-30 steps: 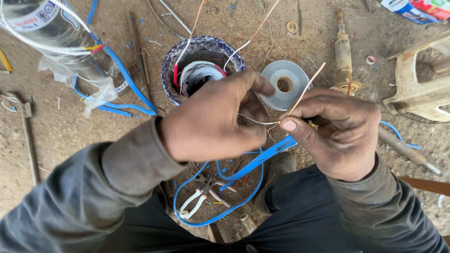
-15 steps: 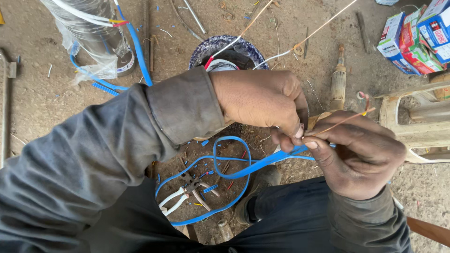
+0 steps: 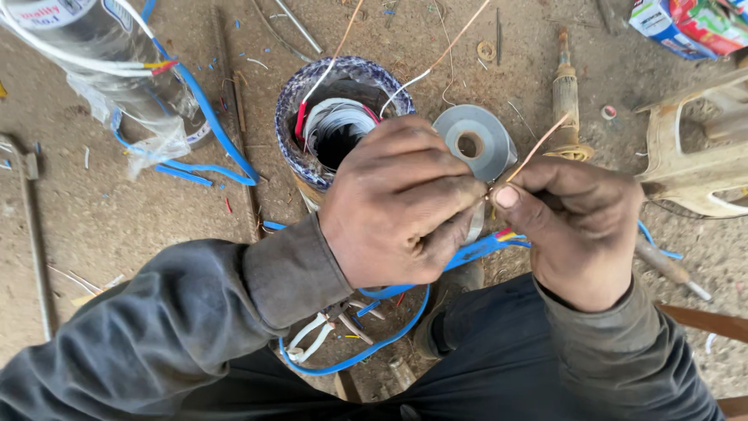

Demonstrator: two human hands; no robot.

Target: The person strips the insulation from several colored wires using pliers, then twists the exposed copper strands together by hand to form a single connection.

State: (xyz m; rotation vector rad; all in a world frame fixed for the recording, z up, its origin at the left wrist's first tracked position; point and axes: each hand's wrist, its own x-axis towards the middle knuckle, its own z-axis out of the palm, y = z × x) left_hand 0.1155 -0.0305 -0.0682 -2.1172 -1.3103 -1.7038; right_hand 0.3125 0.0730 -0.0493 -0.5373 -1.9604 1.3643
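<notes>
My left hand (image 3: 401, 206) and my right hand (image 3: 573, 222) meet fingertip to fingertip above my lap, both pinching a thin bare copper wire (image 3: 534, 148) that sticks up to the right. A blue cable (image 3: 475, 251) with coloured cores runs under my hands and loops down between my knees. Just beyond my left hand stands a round motor housing (image 3: 304, 93) with a blue-and-white wound rim and white and red leads rising from it. A grey tape roll (image 3: 475, 140) lies behind my fingers.
A clear plastic-wrapped cylinder (image 3: 109, 47) with blue cable lies at top left. White-handled pliers (image 3: 312, 335) rest on the ground between my legs. A screwdriver (image 3: 565, 93), a beige plastic part (image 3: 701, 148) and a colourful carton (image 3: 686, 23) lie to the right. A metal bar (image 3: 31, 226) lies far left.
My hands have come together and risen in view over the tape roll, and the copper wire is now pinched between both sets of fingertips. The view has swung back left.
</notes>
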